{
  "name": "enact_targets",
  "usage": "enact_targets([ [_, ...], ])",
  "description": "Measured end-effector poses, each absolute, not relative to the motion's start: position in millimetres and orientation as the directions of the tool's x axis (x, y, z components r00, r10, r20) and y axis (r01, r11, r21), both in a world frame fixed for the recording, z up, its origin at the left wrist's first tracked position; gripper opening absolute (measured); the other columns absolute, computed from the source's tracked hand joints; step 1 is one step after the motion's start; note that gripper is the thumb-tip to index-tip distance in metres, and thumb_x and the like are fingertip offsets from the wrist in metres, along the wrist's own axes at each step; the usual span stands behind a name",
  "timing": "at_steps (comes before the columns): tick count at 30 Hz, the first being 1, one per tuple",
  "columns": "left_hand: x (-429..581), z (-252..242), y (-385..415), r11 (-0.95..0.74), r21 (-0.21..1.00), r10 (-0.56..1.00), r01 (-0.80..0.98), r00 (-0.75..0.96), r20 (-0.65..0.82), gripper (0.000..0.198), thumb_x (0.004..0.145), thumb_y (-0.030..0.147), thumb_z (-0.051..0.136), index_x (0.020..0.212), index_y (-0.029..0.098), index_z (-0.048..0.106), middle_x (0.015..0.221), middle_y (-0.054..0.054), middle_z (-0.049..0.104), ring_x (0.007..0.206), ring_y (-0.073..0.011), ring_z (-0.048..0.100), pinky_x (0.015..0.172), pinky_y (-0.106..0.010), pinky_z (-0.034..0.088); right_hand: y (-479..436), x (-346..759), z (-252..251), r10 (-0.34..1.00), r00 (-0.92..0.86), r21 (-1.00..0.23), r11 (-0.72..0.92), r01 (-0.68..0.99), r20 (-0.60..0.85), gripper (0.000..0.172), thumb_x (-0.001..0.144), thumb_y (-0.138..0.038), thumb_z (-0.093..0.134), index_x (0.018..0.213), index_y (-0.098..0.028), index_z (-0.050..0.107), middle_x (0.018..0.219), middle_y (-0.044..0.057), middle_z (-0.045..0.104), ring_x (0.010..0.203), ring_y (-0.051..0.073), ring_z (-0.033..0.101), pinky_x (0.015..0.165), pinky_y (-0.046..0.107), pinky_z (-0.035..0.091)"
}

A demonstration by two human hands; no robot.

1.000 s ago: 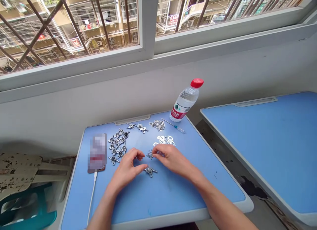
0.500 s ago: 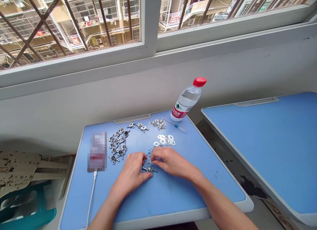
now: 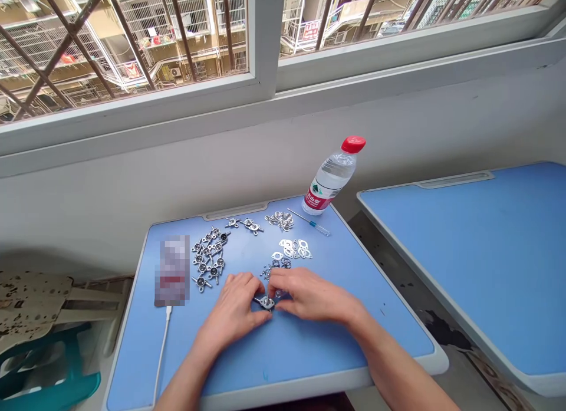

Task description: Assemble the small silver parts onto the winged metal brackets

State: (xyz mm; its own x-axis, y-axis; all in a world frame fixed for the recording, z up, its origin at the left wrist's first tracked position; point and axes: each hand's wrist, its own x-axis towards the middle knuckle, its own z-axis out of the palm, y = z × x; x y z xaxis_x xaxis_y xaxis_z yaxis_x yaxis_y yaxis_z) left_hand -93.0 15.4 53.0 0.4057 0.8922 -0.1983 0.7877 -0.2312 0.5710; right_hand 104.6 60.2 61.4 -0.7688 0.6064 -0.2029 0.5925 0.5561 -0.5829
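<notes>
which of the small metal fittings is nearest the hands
The lone fitting between the left hand and right hand; the other fittings lie farther back.

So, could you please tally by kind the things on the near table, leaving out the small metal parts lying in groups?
Clear bottle: 1
Slim tool: 1
Blurred-out device: 1
White cable: 1
Metal fitting between the left hand and right hand: 1
Total: 5

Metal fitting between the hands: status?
Left hand and right hand at metal fitting, grip unclear. Fitting over blue table. Small loose parts just beyond, near right hand.
</notes>
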Motion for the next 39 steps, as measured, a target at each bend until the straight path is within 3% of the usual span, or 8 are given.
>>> enact_targets([
  [7,-88.5,53.5,12.4,-0.286,0.521,0.894,0.804,0.419,-0.156,0.006,0.086,0.022,0.062,0.091,0.021,0.059,0.093,-0.001,0.062,0.089,-0.0208,0.054,0.081,-0.034,0.037,60.6,102.0,64.3,0.635,-0.697,-0.483,0.521,0.704,-0.333,0.003,0.079,-0.015,0.063,0.079,-0.018,0.064,0.086,0.004,0.069,0.079,0.02,0.062,0.061,0.027,0.029],
  [14,-84.2,52.8,10.3,-0.341,0.372,0.895,0.863,0.419,-0.154,0.002,0.09,0.021,0.06,0.088,0.021,0.062,0.09,-0.003,0.064,0.088,-0.0217,0.058,0.079,-0.036,0.037,56.0,97.9,60.6,0.638,-0.695,-0.438,0.549,0.712,-0.331,0.015,0.08,-0.01,0.057,0.068,-0.017,0.059,0.076,0.004,0.068,0.07,0.018,0.061,0.056,0.028,0.022],
  [21,-78.4,42.9,4.7,-0.391,0.206,0.904,0.897,0.417,-0.098,0.008,0.089,0.022,0.061,0.081,0.02,0.06,0.085,-0.004,0.064,0.082,-0.0233,0.058,0.074,-0.037,0.037,53.3,95.7,58.1,0.663,-0.658,-0.426,0.511,0.747,-0.357,0.013,0.081,-0.01,0.054,0.071,-0.017,0.058,0.075,0.006,0.069,0.071,0.019,0.061,0.055,0.029,0.02],
  [39,-77.0,38.7,2.6,-0.398,0.226,0.904,0.889,0.423,-0.071,0.01,0.084,0.016,0.06,0.076,0.02,0.056,0.078,-0.003,0.063,0.075,-0.0226,0.058,0.065,-0.036,0.037,50.5,95.7,51.4,0.657,-0.652,-0.439,0.493,0.751,-0.378,0.014,0.078,-0.008,0.049,0.068,-0.018,0.049,0.068,0.005,0.065,0.065,0.019,0.061,0.054,0.031,0.017],
])
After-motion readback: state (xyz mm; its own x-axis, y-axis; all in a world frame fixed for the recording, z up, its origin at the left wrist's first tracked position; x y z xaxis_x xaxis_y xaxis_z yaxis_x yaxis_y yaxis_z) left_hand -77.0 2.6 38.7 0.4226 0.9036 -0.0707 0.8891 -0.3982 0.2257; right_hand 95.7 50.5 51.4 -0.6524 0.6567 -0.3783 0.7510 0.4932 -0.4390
